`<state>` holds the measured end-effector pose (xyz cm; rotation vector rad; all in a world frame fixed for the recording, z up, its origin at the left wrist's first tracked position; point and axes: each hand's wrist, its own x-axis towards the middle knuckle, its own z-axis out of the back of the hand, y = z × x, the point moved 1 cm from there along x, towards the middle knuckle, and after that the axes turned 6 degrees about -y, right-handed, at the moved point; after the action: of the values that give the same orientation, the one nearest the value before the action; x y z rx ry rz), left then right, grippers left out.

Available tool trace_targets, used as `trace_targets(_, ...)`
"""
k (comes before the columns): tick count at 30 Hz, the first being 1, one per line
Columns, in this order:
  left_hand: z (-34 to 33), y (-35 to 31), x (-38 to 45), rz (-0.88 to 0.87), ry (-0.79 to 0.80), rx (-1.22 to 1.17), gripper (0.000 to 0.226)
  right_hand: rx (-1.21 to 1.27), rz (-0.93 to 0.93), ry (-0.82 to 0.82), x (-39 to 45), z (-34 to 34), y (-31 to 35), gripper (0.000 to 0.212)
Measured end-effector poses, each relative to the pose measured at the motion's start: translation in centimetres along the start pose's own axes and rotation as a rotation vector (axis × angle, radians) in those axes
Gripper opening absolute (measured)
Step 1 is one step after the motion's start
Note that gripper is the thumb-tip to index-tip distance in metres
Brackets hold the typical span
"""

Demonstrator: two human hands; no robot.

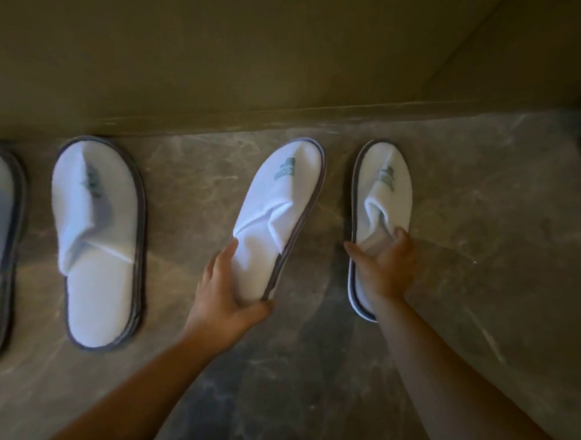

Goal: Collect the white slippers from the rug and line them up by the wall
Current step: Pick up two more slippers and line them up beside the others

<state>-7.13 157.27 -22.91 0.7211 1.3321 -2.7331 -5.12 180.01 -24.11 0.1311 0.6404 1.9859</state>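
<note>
a tilted slipper (276,216) is gripped by the left hand (225,293); another slipper (380,203) is pinched by the right hand (384,266); 2 light, floppy slippers are judged best held at the heel.

Four slippers stood in a row on the floor (480,226) before the wall (222,53), two at left (97,239), third slipper (276,212) in left hand (223,299), fourth slipper (382,190) in right hand (386,266)
</note>
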Motion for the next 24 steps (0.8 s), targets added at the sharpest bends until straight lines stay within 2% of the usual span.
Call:
trace_targets(3, -0.1, 0.8, 0.3, -0.022, -0.035, 0.021, 0.1, -0.002, 0.032, 0.017, 0.7, -0.4, 0.9, 0.073)
trace_targets(7, -0.4, 0.0, -0.5, 0.011, -0.071, 0.053, 0.102, 0.154, 0.24, -0.009, -2.0, 0.2, 2.8, 0.064)
trace_targets(8, -0.7, -0.2, -0.7, 0.009, -0.087, 0.056, 0.102, 0.249, 0.246, 0.072, -3.3, 0.0, 3.2, 0.064)
trace_targets(11, -1.5, -0.8, -1.0, -0.017, -0.128, 0.072, 0.105, 0.511, 0.106, 0.477, -6.6, -1.6, 4.4, 0.063)
trace_targets(12, -1.7, -0.9, -0.9, -0.021, -0.129, 0.09, 0.106, 0.533, 0.103, 0.529, -7.4, -2.2, 4.6, 0.061)
trace_targets(17, -1.1, -0.6, -0.9, -0.074, -0.046, 0.171, 0.106, 0.458, 0.137, 0.423, -8.3, -3.5, 5.3, 0.055)
trace_targets(20, 1.1, 0.5, -0.5, -0.125, -0.115, 0.28, 0.093, 0.396, 0.15, 0.49, -8.3, -4.2, 5.6, 0.055)
trace_targets(24, 4.2, 2.9, 0.4, -0.07, -0.205, 0.432, 0.082, 0.314, 0.257, 0.578, -9.2, -6.5, 6.9, 0.054)
